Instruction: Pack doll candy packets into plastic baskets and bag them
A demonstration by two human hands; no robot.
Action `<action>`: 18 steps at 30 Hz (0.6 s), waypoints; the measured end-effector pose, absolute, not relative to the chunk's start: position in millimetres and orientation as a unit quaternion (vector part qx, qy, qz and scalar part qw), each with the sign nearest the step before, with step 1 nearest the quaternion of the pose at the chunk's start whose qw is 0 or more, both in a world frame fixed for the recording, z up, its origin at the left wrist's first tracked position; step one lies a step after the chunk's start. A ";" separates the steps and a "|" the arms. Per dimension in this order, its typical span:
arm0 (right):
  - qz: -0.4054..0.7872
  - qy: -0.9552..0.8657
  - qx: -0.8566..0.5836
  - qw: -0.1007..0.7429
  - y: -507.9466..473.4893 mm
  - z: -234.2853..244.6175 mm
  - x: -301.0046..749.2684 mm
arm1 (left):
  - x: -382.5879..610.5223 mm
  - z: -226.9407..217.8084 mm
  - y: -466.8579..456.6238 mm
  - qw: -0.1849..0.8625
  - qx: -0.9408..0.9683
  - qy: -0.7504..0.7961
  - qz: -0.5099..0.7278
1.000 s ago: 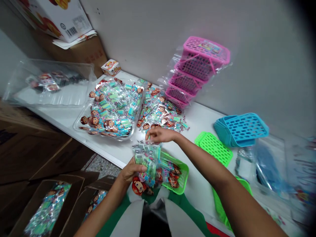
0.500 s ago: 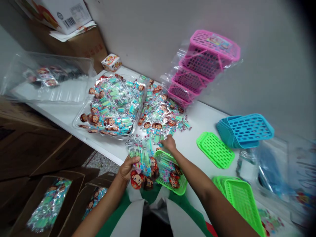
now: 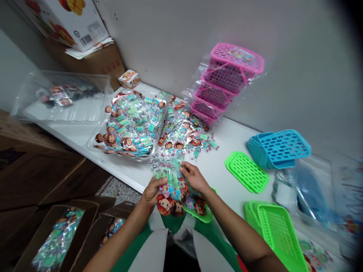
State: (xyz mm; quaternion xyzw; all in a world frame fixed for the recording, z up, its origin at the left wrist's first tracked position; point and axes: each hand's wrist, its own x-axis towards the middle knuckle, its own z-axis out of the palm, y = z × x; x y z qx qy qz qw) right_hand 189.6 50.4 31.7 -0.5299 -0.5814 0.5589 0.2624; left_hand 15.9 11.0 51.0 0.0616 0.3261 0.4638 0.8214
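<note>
My left hand (image 3: 155,190) is closed on a bunch of small clear candy packets (image 3: 170,185) with cartoon heads printed at their lower ends. At the bunch's right edge, my right hand (image 3: 194,176) has its fingers bent and pinching a packet against the others. Below my right wrist is a bright green basket (image 3: 208,218) with more packets inside, partly hidden by my forearm and the bunch. Just beyond both hands lies a loose pile of the same packets (image 3: 184,130). Left of that pile, a clear plastic tray (image 3: 92,142) is heaped with them.
Pink baskets (image 3: 227,75) in clear wrap lean on the wall. Blue baskets (image 3: 286,149), green lattice pieces (image 3: 246,172) and stacked green baskets (image 3: 279,230) stand on the right. A second clear bin (image 3: 93,77) is at the left; open cartons (image 3: 93,206) sit below the table edge.
My right hand has moved from the loose pile back to the bunch in my left hand. It now covers more of the green basket. The camera view has shifted slightly.
</note>
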 end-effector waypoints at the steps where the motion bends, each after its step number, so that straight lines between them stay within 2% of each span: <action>1: 0.556 -0.585 -0.529 0.262 47.4 33.7 187.2 | 16.7 53.0 10.4 0.822 0.065 0.325 0.463; 4: 0.525 -0.618 -0.524 0.262 41.4 43.0 188.1 | 17.1 56.5 8.9 0.827 0.071 0.331 0.448; 8: 0.420 -0.663 -0.563 0.259 36.2 60.6 199.1 | 19.7 58.6 6.3 0.825 0.087 0.348 0.436; 13: 0.469 -0.572 -0.594 0.316 4.9 70.5 189.7 | 32.5 66.4 -0.2 0.827 0.114 0.347 0.428; 18: 0.300 -0.652 -0.622 0.313 -42.8 64.6 172.3 | 39.1 74.2 -9.5 0.819 0.139 0.345 0.437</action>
